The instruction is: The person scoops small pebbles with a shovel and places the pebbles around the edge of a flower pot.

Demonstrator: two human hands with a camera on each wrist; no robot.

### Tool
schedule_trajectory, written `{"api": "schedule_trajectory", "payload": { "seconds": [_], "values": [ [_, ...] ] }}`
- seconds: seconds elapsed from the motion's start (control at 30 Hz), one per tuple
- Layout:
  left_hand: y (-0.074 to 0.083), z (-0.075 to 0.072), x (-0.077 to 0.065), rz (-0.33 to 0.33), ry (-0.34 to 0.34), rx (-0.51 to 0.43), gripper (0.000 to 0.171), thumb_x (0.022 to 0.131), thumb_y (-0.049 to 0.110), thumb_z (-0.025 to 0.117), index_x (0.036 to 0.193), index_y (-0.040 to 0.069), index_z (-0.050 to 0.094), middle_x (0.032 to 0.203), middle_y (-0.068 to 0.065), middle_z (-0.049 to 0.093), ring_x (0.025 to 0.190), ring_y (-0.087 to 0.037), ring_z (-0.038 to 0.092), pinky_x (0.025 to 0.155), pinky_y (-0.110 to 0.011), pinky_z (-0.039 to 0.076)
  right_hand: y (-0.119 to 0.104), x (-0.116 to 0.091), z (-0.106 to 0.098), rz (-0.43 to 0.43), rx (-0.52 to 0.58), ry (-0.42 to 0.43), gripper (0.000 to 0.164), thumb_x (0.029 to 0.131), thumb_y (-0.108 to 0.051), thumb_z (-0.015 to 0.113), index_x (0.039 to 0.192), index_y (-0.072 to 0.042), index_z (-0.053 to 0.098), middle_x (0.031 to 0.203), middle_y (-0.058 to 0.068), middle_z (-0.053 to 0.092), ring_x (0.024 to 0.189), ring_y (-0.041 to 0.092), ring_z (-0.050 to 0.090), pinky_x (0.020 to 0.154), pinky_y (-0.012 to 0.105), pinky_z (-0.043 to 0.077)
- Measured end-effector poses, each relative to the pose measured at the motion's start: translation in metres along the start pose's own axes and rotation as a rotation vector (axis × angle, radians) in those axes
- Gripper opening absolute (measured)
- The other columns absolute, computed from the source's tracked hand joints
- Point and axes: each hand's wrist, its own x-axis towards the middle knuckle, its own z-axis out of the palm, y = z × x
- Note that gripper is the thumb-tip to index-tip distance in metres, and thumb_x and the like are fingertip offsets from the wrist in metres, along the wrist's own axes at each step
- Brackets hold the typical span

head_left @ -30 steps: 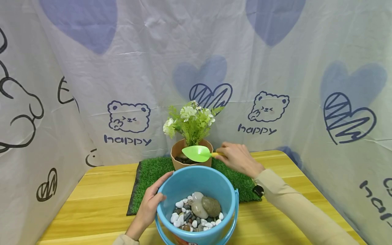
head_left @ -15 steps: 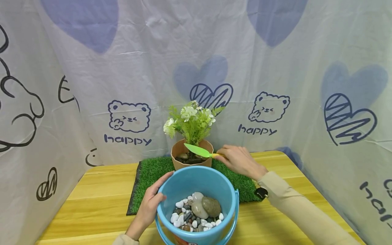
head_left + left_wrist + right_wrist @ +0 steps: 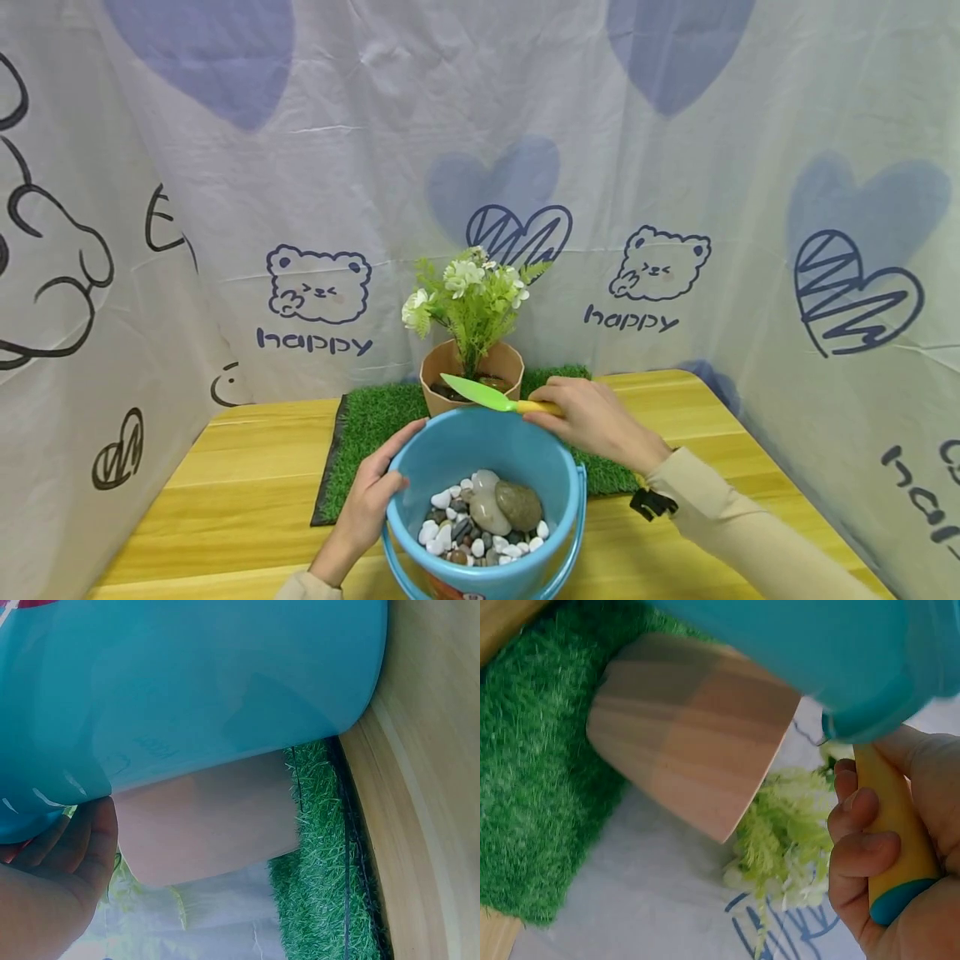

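Note:
My right hand (image 3: 600,421) grips the yellow handle (image 3: 896,825) of a small garden trowel, its fingers curled round it. The trowel's green blade (image 3: 477,392) lies over the back rim of the blue bucket, in front of the flower pot. My left hand (image 3: 369,496) holds the bucket (image 3: 411,433) by its left rim, thumb inside and fingers outside. White pebbles (image 3: 435,533), darker small stones and a few large smooth stones (image 3: 517,504) lie in the bucket. Just behind it stands a tan pot (image 3: 512,367) with a white-flowered plant (image 3: 472,300) and dark stones inside.
Pot and bucket stand at a green turf mat (image 3: 375,417) on a wooden table (image 3: 225,492). A white printed cloth (image 3: 420,108) hangs close behind and at both sides. The bucket's blue carrying handle (image 3: 576,542) hangs down at its front.
My right hand has drawn the trowel back from over the pot toward the bucket and lower, the blade turning edge-on. My left hand and the bucket stay in place.

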Motion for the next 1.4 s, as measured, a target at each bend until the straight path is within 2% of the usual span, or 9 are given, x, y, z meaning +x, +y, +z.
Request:
{"api": "schedule_trajectory", "payload": {
  "seconds": [0.4, 0.6, 0.77, 1.03, 1.4],
  "values": [
    [0.0, 0.0, 0.0, 0.001, 0.008, 0.006, 0.071, 0.081, 0.0, 0.038, 0.149, 0.02, 0.042, 0.147, -0.014, 0.048, 0.124, -0.038, 0.056, 0.088, -0.035, 0.055, -0.01, -0.008, 0.009, -0.006, -0.029, 0.081, 0.023, 0.088, -0.04, 0.068, 0.1, -0.021, 0.076, 0.081, -0.01, 0.064, 0.058, -0.002, 0.045, 0.048, 0.016, 0.035],
    [0.001, 0.0, -0.001, -0.006, 0.014, 0.013, 0.071, 0.081, 0.0, 0.038, 0.149, 0.019, 0.042, 0.148, -0.013, 0.048, 0.124, -0.038, 0.057, 0.088, -0.035, 0.055, -0.013, -0.012, 0.013, -0.07, -0.094, 0.148, 0.023, 0.088, -0.039, 0.069, 0.099, -0.019, 0.076, 0.081, -0.009, 0.062, 0.056, 0.0, 0.046, 0.048, 0.014, 0.033],
    [0.001, 0.001, 0.0, -0.004, 0.02, 0.013, 0.07, 0.081, 0.0, 0.038, 0.148, 0.02, 0.043, 0.148, -0.012, 0.048, 0.124, -0.037, 0.057, 0.088, -0.034, 0.054, -0.012, -0.013, 0.017, -0.092, -0.099, 0.187, 0.022, 0.087, -0.037, 0.07, 0.099, -0.019, 0.076, 0.082, -0.008, 0.062, 0.058, 0.002, 0.048, 0.05, 0.014, 0.035],
    [0.001, 0.002, 0.0, 0.015, 0.02, 0.012, 0.069, 0.081, 0.0, 0.039, 0.148, 0.016, 0.044, 0.147, -0.016, 0.048, 0.124, -0.04, 0.056, 0.088, -0.036, 0.054, -0.01, -0.017, 0.02, -0.103, -0.092, 0.209, 0.022, 0.087, -0.036, 0.07, 0.098, -0.018, 0.076, 0.085, -0.007, 0.065, 0.059, 0.002, 0.054, 0.051, 0.014, 0.038],
    [0.001, 0.002, -0.001, -0.006, 0.025, 0.004, 0.07, 0.081, 0.0, 0.038, 0.148, 0.018, 0.043, 0.148, -0.013, 0.048, 0.124, -0.038, 0.056, 0.088, -0.036, 0.054, -0.012, -0.021, 0.019, -0.143, -0.116, 0.251, 0.017, 0.088, -0.032, 0.071, 0.098, -0.019, 0.076, 0.085, -0.007, 0.064, 0.059, 0.004, 0.057, 0.049, 0.015, 0.038]
  ]
}}
